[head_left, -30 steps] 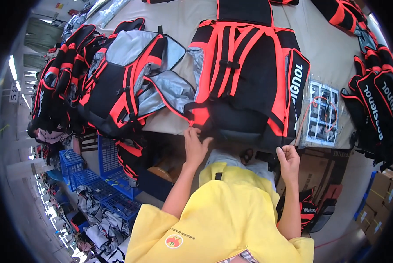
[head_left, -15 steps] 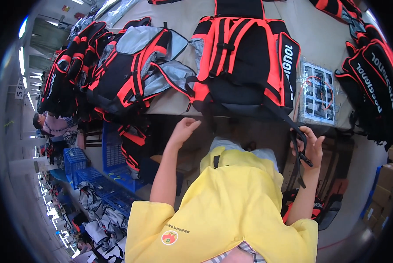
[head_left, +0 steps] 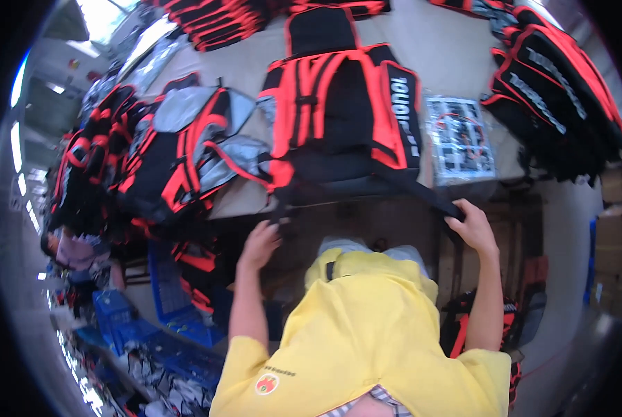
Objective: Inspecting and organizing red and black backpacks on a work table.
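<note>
A black and orange-red backpack [head_left: 349, 128] lies on the pale table, its strap side up and its lower end at the near edge. A black strap [head_left: 422, 194] runs from its lower right corner to my right hand [head_left: 475, 228], whose fingers are closed round it. At the lower left corner, a second dark strap [head_left: 282, 201] hangs down to my left hand [head_left: 261, 244]. The fingers there are pinched on it, somewhat blurred by motion. Both hands are just off the table's front edge.
More backpacks [head_left: 165, 153] are heaped left on the table, with others [head_left: 547, 90] at the right. Beside the middle backpack lies a clear-wrapped packet [head_left: 458, 135]. Blue crates [head_left: 116, 320] stand below left, cartons [head_left: 613, 243] at far right. A person [head_left: 78, 250] is at the left.
My left hand, empty before, has come to the left strap and closed on it. My right hand keeps its strap, now pulled straighter. The whole view has shifted, so the table appears moved left.
</note>
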`<act>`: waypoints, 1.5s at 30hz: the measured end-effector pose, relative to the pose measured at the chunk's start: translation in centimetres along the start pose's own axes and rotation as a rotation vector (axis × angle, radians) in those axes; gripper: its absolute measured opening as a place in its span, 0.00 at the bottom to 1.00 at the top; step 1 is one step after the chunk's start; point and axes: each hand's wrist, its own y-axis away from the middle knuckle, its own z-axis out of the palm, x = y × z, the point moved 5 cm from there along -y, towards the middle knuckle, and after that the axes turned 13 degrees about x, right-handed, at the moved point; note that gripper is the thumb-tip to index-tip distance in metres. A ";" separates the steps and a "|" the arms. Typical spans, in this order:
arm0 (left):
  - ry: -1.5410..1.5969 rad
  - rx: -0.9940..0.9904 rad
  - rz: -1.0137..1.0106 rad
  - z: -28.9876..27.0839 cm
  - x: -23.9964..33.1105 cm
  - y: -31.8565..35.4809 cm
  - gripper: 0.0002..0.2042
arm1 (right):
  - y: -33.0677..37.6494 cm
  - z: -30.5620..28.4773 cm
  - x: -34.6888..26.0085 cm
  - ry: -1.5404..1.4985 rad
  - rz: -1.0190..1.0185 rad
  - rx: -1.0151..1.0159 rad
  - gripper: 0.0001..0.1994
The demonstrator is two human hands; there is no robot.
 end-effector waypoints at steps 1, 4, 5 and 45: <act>0.012 -0.062 -0.035 -2.2 1.1 0.7 0.17 | -0.7 -0.8 0.1 0.051 -0.027 0.019 0.20; -0.167 -0.161 -0.052 -4.7 4.2 1.2 0.18 | -2.4 -3.2 -0.4 0.079 -0.033 0.021 0.26; -0.327 -0.090 -0.065 -2.4 7.1 2.7 0.13 | -2.6 -4.1 -0.8 0.051 -0.024 0.005 0.28; -0.896 0.173 0.661 20.8 17.3 -15.1 0.44 | -21.2 32.4 -21.4 -0.711 0.383 -0.190 0.13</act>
